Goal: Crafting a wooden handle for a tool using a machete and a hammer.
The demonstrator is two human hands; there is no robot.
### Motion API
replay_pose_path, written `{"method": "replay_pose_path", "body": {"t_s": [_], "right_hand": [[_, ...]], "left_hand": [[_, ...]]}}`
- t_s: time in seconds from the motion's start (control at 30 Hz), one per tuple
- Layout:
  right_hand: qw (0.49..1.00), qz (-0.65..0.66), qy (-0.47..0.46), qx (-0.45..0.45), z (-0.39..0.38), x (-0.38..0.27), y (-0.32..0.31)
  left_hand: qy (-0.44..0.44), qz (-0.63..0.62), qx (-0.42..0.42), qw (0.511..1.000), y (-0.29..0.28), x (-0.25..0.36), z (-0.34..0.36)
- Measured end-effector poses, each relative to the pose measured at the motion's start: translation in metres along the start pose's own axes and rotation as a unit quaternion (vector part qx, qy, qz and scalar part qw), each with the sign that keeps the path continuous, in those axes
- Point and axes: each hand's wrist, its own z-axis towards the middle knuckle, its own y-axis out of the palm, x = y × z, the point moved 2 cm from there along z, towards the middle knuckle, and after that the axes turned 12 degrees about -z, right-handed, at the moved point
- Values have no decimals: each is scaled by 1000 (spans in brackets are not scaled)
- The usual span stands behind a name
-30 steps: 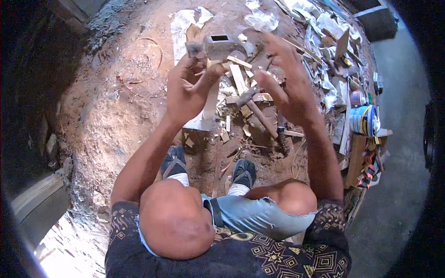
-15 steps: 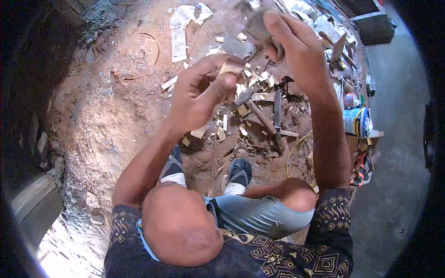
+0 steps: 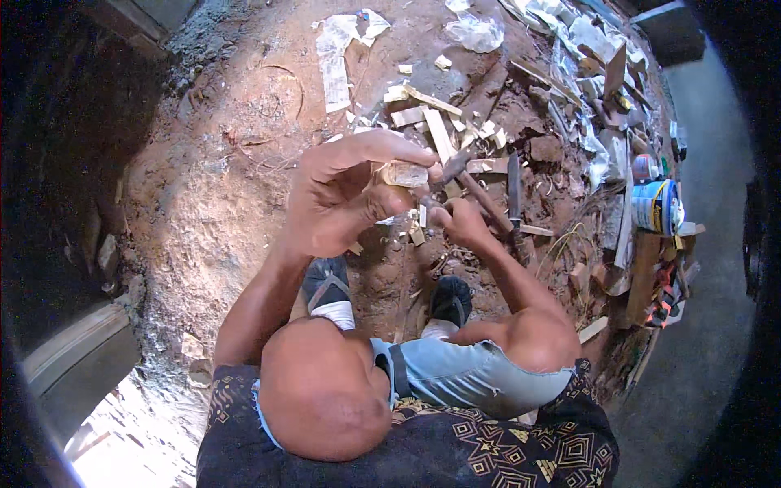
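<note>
My left hand [image 3: 338,191] is raised over the ground and pinches a small pale wood block [image 3: 404,175] between thumb and fingers, its end face showing. Close below and to the right of it is my right hand [image 3: 464,224], fingers curled together around something small and greyish that I cannot make out. Beyond the right hand a hammer [image 3: 486,199] with a wooden handle lies on the ground. Beside the hammer lies a long dark blade [image 3: 514,189] with a dark handle.
Wood chips and offcuts [image 3: 435,122] litter the dirt ahead. Plastic sheets and boards [image 3: 598,106] are heaped at the far right, with a blue bucket [image 3: 655,206] near them. A yellow cord [image 3: 569,236] curls on the ground. My bent knees and shod feet are below my hands.
My right hand has come down from the upper right, where it was raised with something blurred, to just below the wood block. My left hand keeps the block, its end turned differently.
</note>
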Motion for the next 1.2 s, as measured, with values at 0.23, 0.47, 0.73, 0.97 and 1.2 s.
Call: {"method": "replay_pose_path", "body": {"t_s": [0.23, 0.47, 0.73, 0.97, 1.2], "right_hand": [[955, 85, -8, 284, -25, 56, -45], [948, -84, 142, 271, -39, 171, -33], [976, 10, 138, 169, -29, 212, 1], [973, -39, 73, 215, -32, 240, 21], [944, -41, 177, 275, -65, 171, -27]], "left_hand": [[-15, -61, 9, 998, -1, -14, -3], [-65, 8, 54, 996, -11, -28, -14], [-150, 48, 42, 987, -25, -30, -13], [-193, 75, 121, 971, -41, -64, -15], [-165, 98, 136, 972, -33, -34, 1]]}}
